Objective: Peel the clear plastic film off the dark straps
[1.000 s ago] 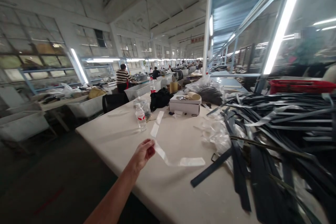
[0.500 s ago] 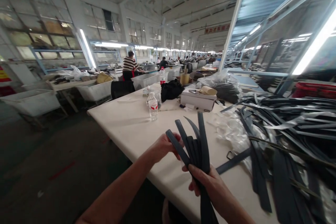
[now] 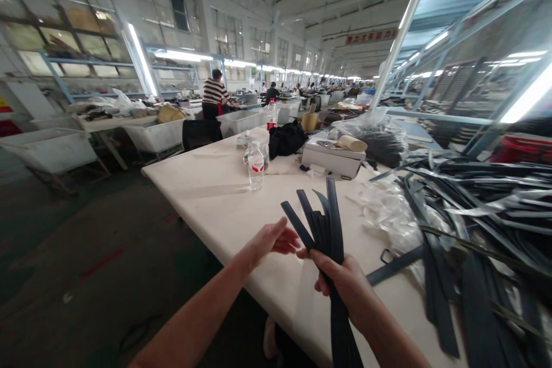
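Strips [image 3: 335, 230], dark and flat, sit in the grip of your right hand [image 3: 351, 284], whose thumb lies across the bundle while its fingers wrap round behind. Above the grip their upper ends fan out unevenly; below it they run down past the bottom of the view. You hold them over the near part of the pale tabletop [image 3: 215, 201].

Your left hand [image 3: 276, 241] is just beside the bundle, fingers loosely bent and parted, with nothing visible between them. You can't tell whether a fingertip brushes the right hand.

The fanned ends look the likeliest trouble: if the thumb eased off, the outermost strip could slide out or the bunch could twist out of line. A tug on one end might drag its neighbours along. Swing the bundle right and its hanging part could snag the loose strap [image 3: 395, 266] or its buckle [image 3: 385, 255], which lie close by, near the plastic film [image 3: 388, 207] and the tangled pile [image 3: 483, 282].

Farther out, a clear bottle [image 3: 256, 168] stands upright beyond your left hand; a wide reach forward could knock it. Behind it are a black bag [image 3: 287, 138] and a box [image 3: 332, 160].
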Action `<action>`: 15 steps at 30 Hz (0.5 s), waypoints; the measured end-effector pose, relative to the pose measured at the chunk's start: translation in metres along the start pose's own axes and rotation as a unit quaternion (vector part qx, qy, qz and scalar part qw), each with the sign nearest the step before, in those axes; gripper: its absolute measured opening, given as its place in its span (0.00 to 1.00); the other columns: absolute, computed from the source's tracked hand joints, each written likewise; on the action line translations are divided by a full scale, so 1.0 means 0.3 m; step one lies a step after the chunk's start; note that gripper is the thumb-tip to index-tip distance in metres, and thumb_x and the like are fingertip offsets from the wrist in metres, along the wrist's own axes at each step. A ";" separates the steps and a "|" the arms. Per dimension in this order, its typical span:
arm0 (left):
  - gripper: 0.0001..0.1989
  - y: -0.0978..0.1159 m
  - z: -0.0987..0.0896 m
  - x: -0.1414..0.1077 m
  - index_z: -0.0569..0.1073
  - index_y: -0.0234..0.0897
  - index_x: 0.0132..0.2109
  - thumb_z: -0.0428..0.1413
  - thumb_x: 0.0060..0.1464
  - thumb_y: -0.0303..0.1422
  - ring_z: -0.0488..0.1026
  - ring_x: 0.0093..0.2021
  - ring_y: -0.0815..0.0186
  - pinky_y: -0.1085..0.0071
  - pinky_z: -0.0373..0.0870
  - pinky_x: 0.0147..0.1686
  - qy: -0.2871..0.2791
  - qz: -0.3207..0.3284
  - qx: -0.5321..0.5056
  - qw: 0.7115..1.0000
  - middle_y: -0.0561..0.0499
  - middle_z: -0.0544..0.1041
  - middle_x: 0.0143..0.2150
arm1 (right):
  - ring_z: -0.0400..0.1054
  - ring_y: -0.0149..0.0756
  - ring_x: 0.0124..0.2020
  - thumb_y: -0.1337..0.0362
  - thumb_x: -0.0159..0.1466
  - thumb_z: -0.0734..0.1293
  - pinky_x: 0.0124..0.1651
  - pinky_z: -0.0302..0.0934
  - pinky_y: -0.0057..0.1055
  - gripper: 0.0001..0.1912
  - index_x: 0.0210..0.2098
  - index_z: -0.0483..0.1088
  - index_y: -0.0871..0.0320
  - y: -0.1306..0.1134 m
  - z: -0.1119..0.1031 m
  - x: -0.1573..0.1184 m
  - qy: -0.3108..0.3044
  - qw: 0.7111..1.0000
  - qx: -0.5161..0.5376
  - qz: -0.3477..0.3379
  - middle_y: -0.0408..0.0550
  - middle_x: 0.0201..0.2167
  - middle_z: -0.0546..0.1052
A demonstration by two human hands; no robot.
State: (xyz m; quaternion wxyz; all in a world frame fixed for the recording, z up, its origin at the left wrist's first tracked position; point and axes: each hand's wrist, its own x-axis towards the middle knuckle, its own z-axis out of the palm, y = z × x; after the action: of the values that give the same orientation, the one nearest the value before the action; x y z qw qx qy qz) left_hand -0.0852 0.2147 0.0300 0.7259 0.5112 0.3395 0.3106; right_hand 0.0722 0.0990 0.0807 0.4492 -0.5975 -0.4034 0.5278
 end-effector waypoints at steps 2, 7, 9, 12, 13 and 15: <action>0.28 -0.040 0.034 -0.082 0.80 0.33 0.37 0.62 0.44 0.56 0.75 0.31 0.66 0.71 0.68 0.33 -0.051 -0.014 0.021 0.998 0.47 0.81 0.32 | 0.58 0.30 0.16 0.45 0.54 0.68 0.29 0.56 0.32 0.27 0.36 0.78 0.65 0.007 -0.003 0.014 0.017 1.000 0.006 -0.002 0.36 0.07 0.62; 0.14 -0.124 0.108 -0.197 0.81 0.35 0.34 0.64 0.45 0.42 0.70 0.25 0.71 0.75 0.62 0.27 -0.078 -0.054 0.098 0.991 0.50 0.80 0.29 | 0.56 0.29 0.15 0.47 0.54 0.69 0.29 0.55 0.32 0.26 0.39 0.77 0.64 0.005 -0.012 0.030 0.037 0.999 0.025 -0.011 0.35 0.08 0.62; 0.15 -0.146 0.114 -0.220 0.82 0.34 0.35 0.61 0.47 0.42 0.68 0.23 0.72 0.75 0.63 0.26 -0.071 -0.069 0.105 0.989 0.49 0.81 0.29 | 0.55 0.29 0.15 0.47 0.53 0.69 0.30 0.57 0.33 0.26 0.39 0.77 0.64 -0.002 -0.019 0.030 0.049 0.998 0.036 -0.019 0.34 0.08 0.61; 0.16 -0.163 0.105 -0.248 0.82 0.35 0.39 0.61 0.47 0.41 0.67 0.23 0.73 0.75 0.64 0.27 -0.077 -0.088 0.095 0.989 0.49 0.81 0.30 | 0.56 0.30 0.16 0.47 0.53 0.69 0.30 0.58 0.34 0.26 0.38 0.78 0.65 -0.009 -0.027 0.026 0.061 0.997 0.043 -0.025 0.35 0.07 0.61; 0.16 -0.167 0.102 -0.255 0.82 0.35 0.39 0.60 0.47 0.40 0.67 0.22 0.73 0.75 0.65 0.27 -0.078 -0.092 0.095 0.988 0.49 0.81 0.30 | 0.56 0.30 0.16 0.47 0.52 0.69 0.30 0.58 0.33 0.26 0.37 0.78 0.65 -0.010 -0.027 0.023 0.062 0.997 0.043 -0.026 0.35 0.07 0.61; 0.14 -0.173 0.098 -0.263 0.82 0.35 0.38 0.61 0.45 0.38 0.67 0.22 0.73 0.75 0.65 0.27 -0.073 -0.100 0.110 0.986 0.50 0.80 0.27 | 0.56 0.29 0.16 0.48 0.53 0.70 0.30 0.58 0.33 0.25 0.37 0.78 0.64 -0.009 -0.022 0.017 0.062 0.997 0.041 -0.028 0.35 0.07 0.61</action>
State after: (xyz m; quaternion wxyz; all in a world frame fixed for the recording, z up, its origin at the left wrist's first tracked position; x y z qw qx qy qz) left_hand -0.1016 0.1213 0.0017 0.7154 0.5731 0.3667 0.1590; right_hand 0.0792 0.1039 0.0823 0.5121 -0.5985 -0.3689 0.4934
